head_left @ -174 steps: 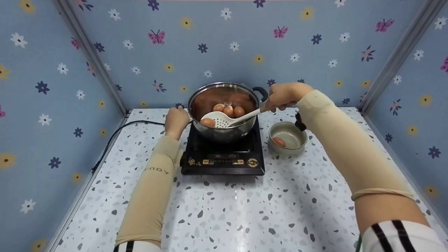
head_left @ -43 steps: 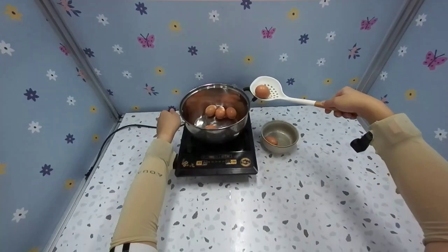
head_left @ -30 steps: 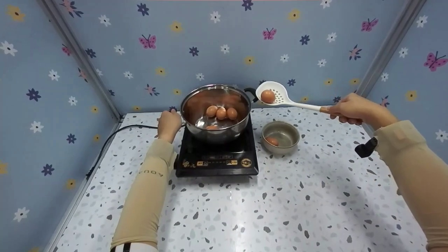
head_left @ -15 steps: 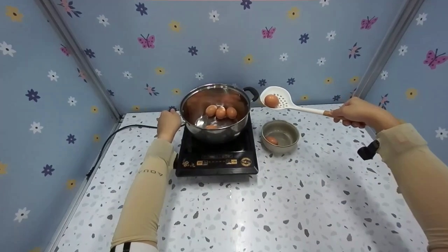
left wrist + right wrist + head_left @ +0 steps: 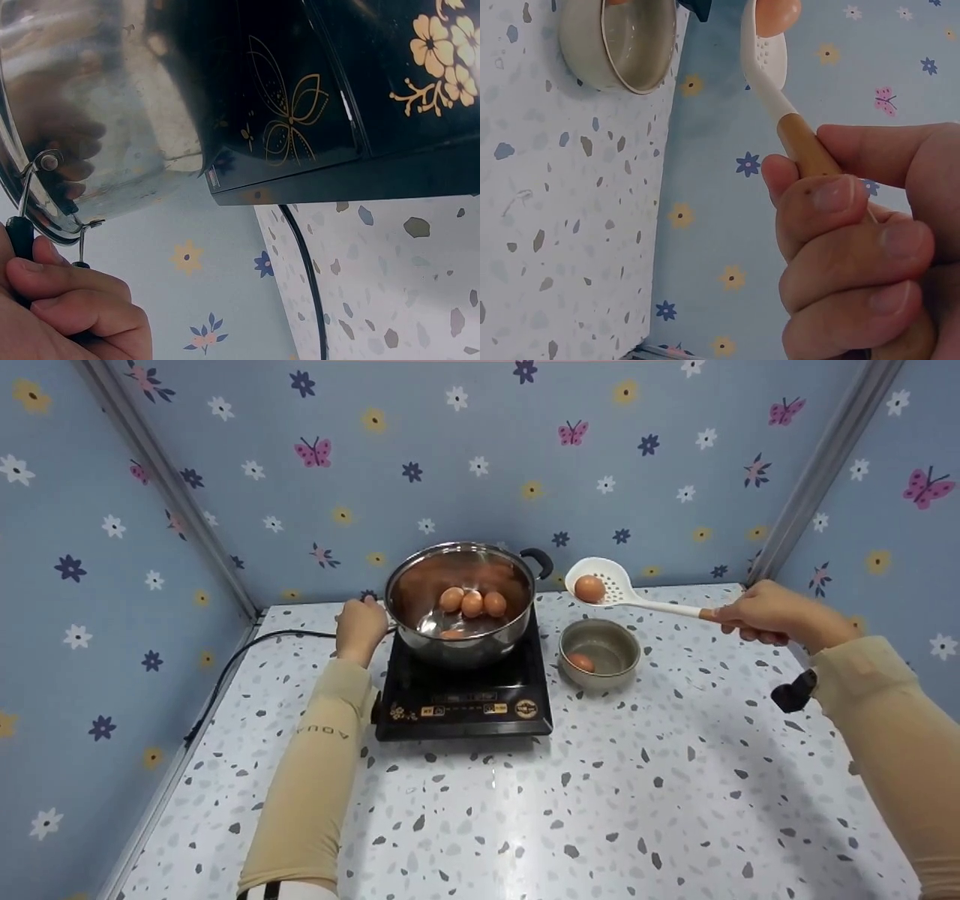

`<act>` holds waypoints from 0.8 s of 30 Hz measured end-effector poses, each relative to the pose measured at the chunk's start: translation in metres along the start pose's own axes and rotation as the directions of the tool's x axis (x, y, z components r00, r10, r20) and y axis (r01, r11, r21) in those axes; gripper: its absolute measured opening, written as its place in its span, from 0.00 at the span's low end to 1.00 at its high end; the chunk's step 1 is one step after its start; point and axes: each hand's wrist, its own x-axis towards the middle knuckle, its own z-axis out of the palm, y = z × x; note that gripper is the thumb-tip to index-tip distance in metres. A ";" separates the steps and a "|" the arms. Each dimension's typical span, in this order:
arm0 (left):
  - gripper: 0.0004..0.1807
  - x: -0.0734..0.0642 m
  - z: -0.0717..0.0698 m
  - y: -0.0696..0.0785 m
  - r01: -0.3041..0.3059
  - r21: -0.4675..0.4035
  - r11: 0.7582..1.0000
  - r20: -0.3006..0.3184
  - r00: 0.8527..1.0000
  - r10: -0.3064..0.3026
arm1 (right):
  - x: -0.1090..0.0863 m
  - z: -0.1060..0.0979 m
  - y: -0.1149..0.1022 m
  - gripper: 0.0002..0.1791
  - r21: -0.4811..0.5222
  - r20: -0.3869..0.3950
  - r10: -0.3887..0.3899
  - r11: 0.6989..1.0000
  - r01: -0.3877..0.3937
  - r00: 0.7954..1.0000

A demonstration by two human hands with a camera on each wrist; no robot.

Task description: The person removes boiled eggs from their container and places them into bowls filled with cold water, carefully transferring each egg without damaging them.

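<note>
1. Blue wallpaper (image 5: 480,442) with flowers and butterflies behind and at both sides; grey trim in corners.
2. White perforated skimmer (image 5: 625,594) in the air near tabletop's back edge, right of pot (image 5: 465,651), behind and above bowl (image 5: 600,679). Head pointing left toward pot, wooden handle end pointing right. Long axis roughly along back edge, handle end slightly nearer front. One brown egg (image 5: 589,589) in its head.
3. Right hand (image 5: 780,613): fingers curled round skimmer's wooden handle.
4. Left hand (image 5: 361,627): fingers wrapped round black pot handle (image 5: 20,238).
5. White speckled tabletop (image 5: 585,795). Black cooker (image 5: 465,727) left of centre toward back edge, pot on top; three eggs (image 5: 472,603) in a row inside, another partly behind near rim. One egg in bowl. Black cord (image 5: 240,649) toward left edge.
6. "AQUA" readable on left beige sleeve (image 5: 311,780); cooker panel print too small.
</note>
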 end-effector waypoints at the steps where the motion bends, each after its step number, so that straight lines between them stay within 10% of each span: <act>1: 0.31 0.000 0.000 0.000 0.001 -0.002 1.000 0.000 1.000 -0.001 | 0.000 0.001 0.001 0.24 -0.002 0.001 0.002 1.000 -0.002 1.000; 24: 0.32 0.001 -0.001 0.000 0.015 -0.008 1.000 0.011 1.000 -0.015 | 0.007 0.017 0.042 0.21 0.026 0.060 0.023 0.999 -0.025 0.998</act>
